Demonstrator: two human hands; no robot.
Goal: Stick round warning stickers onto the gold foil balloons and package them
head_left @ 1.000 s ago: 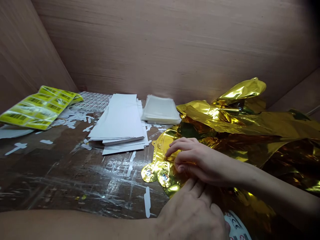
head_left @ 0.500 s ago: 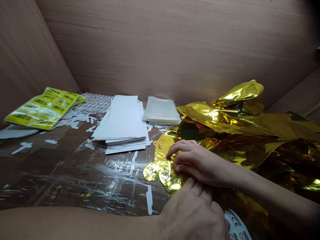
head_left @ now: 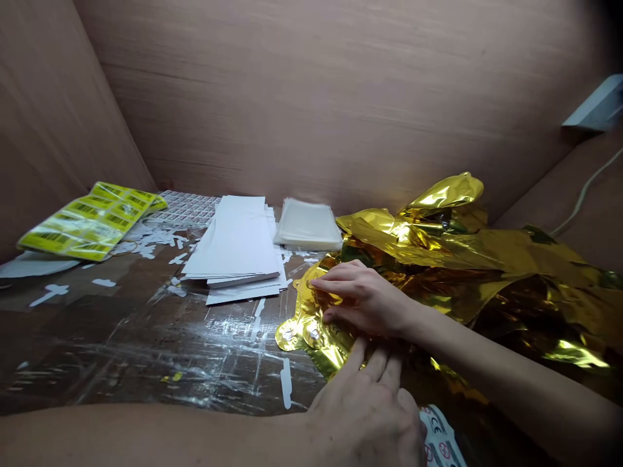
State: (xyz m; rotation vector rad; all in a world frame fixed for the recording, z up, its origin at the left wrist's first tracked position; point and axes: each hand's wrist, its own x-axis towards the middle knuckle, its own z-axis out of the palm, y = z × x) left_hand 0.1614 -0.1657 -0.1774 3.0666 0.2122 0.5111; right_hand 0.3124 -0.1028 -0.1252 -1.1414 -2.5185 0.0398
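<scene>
WHILE GOLD FOIL (head_left: 302, 307) LIES ON THE TABLE (head_left: 165, 337), BOTH HANDS COVER PART OF IT

The right hand (head_left: 365, 299) touches the foil, its thumb and fingers parted, gripping nothing visible. The left hand (head_left: 367, 415) extends its fingers just beside; its thumb is hidden, so its hold cannot be determined. A label sheet (head_left: 442, 440) adjoins it. Beyond lie white paper (head_left: 239, 240) and clear sleeves (head_left: 309, 224).

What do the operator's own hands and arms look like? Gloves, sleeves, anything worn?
Left hand and right hand are both human and ungloved. No sleeve shows on either side, right out to the picture's edges. No watch, bracelet or ring visible, nor any cable or marking. Some left fingertips are hidden.
</scene>
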